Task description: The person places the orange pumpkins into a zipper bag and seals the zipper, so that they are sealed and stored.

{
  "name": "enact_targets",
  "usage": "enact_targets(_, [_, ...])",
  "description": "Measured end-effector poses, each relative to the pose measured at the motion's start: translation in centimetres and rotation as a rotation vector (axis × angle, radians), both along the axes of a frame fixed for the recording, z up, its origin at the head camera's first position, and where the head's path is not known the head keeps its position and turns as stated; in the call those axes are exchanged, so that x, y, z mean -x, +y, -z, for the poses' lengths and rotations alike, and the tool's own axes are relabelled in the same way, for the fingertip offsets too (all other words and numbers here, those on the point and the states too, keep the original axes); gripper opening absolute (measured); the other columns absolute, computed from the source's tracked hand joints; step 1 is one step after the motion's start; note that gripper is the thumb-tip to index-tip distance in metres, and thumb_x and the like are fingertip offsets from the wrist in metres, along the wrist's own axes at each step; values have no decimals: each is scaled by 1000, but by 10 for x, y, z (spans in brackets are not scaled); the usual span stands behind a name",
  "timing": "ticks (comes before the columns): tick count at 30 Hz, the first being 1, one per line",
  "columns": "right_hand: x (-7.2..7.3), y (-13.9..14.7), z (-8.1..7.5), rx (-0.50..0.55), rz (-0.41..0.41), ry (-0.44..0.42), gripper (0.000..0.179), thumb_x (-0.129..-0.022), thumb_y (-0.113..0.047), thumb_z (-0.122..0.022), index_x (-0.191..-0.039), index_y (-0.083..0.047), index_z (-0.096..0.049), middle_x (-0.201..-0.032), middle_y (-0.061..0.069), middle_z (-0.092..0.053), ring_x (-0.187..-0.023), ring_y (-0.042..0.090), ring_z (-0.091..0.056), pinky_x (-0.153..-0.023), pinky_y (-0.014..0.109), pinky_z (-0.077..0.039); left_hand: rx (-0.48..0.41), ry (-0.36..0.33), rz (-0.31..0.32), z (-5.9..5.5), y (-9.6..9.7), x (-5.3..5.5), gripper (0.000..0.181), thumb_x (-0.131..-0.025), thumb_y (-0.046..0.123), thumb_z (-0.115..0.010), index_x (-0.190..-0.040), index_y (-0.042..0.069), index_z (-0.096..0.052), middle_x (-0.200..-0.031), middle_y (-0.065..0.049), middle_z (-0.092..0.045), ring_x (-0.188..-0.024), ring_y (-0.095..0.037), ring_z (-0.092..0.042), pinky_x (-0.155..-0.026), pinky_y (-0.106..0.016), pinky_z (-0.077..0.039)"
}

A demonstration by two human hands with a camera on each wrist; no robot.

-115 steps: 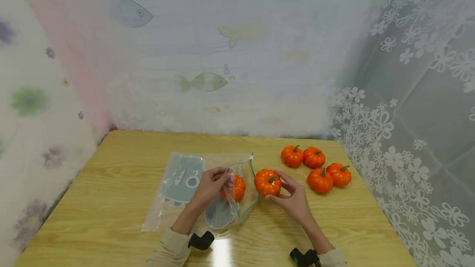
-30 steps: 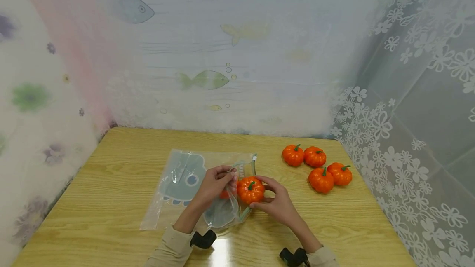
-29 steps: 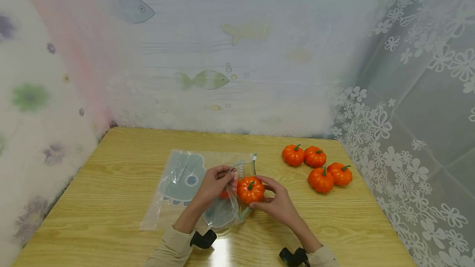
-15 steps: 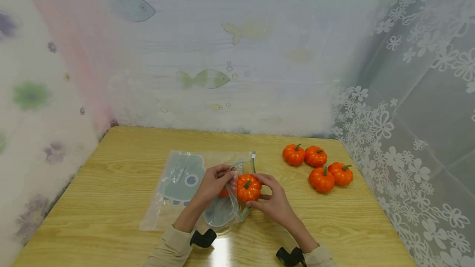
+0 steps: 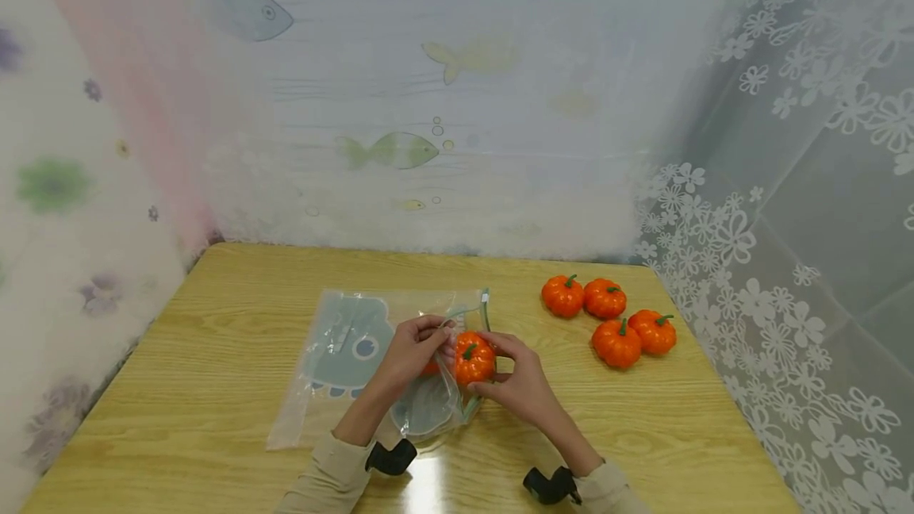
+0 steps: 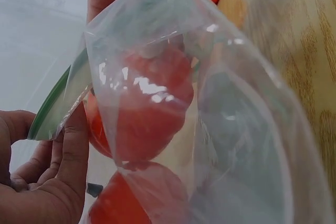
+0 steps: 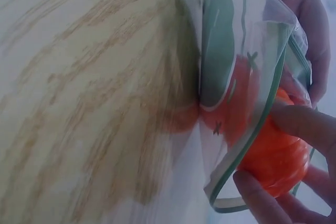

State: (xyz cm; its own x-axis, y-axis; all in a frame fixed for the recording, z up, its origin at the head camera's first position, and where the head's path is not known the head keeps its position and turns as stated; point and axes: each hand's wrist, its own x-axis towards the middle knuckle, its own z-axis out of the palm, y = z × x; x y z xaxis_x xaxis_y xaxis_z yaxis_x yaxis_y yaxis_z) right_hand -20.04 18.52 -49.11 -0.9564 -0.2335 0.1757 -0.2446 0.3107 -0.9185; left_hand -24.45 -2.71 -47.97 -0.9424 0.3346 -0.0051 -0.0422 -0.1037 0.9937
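Observation:
A clear zip bag with a dinosaur print and a green zip edge lies on the table. My left hand pinches the upper layer at its mouth, which gapes toward the right. With fingers and thumb spread round its right side, my right hand grips an orange toy pumpkin. In the right wrist view, this pumpkin sits in the mouth, partly past the zip edge. Another pumpkin rests inside the bag, mostly hidden by my left hand in the head view.
Several more orange pumpkins with green stems, one of them a front pumpkin, stand at the table's back right. The wooden table meets a patterned curtain behind. Dark wrist cameras sit on both sleeves.
My right hand has carried the pumpkin leftward, from outside the bag into its mouth. The left hand keeps its pinch on the bag, nearly still. The other pumpkins stay put.

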Motion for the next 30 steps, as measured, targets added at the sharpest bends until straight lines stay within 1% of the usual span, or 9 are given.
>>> enact_targets(4, [0, -5, -2, -16, 2, -13, 71, -76, 3, -88, -141, -8, -60, -137, 18, -56, -120, 41, -59, -79, 35, -63, -6, -9, 0, 0, 0, 0, 29, -105, 8, -55, -126, -12, -59, -89, -6, -71, -70, -11, -70, -72, -25, -62])
enact_targets(7, [1, -9, -2, -37, -12, -12, 72, -76, 3, -88, -142, -5, -59, -136, 20, -57, -115, 39, -60, -77, 33, -63, -7, -15, -5, -1, 0, 0, 30, -105, 7, -56, -128, -12, -59, -90, -8, -72, -71, -10, -70, -72, -25, -62])
enact_targets(9, [1, -11, -2, -61, -18, 0, 73, -75, 3, -88, -142, -3, -59, -136, 21, -58, -113, 39, -61, -75, 32, -63, -4, -4, -5, -3, 0, -1, 31, -104, 7, -57, -128, -13, -59, -91, -10, -73, -71, -10, -70, -73, -26, -62])
enact_targets(12, [3, -13, 0, -92, -18, 17, 73, -75, 2, -89, -142, -1, -59, -138, 22, -58, -116, 41, -60, -74, 32, -64, 1, 14, -2, -4, 0, -2, 31, -103, 6, -59, -126, -14, -59, -91, -12, -73, -70, -10, -70, -72, -26, -62])
enact_targets(15, [4, -14, 1, -123, -13, 28, 73, -76, 1, -89, -141, 0, -58, -137, 23, -58, -118, 42, -60, -74, 31, -63, -3, 18, -2, -4, 1, -1, 31, -103, 6, -59, -125, -15, -60, -89, -10, -73, -68, -10, -70, -70, -26, -62])
enact_targets(18, [3, -14, 1, -140, -8, 21, 72, -77, 0, -88, -142, 1, -57, -136, 23, -58, -119, 43, -60, -74, 31, -63, -7, 12, -11, -3, 1, -1, 30, -103, 5, -59, -125, -15, -60, -87, -9, -73, -67, -10, -70, -69, -26, -62])
enact_targets(22, [1, -13, 0, -131, -12, -5, 71, -78, -2, -87, -142, 1, -56, -136, 22, -58, -120, 45, -59, -74, 31, -63, -4, 20, -16, -1, 1, 0, 29, -103, 5, -58, -125, -14, -61, -88, -10, -73, -67, -10, -70, -69, -27, -62])
enact_targets(28, [-1, -11, 0, -52, -57, -78, 71, -82, -3, -86, -145, 2, -53, -142, 24, -52, -123, 47, -56, -81, 35, -63, -9, 26, -18, 2, 1, 0, 29, -103, 4, -58, -125, -15, -60, -88, -12, -73, -66, -11, -71, -69, -28, -63])
enact_targets(30, [-2, -10, -1, -42, -68, -96, 71, -82, -3, -85, -145, 2, -52, -144, 25, -51, -124, 48, -55, -83, 36, -63, -15, 21, -17, 2, 1, 0, 29, -104, 4, -57, -124, -16, -60, -87, -11, -72, -66, -12, -70, -69, -28, -63])
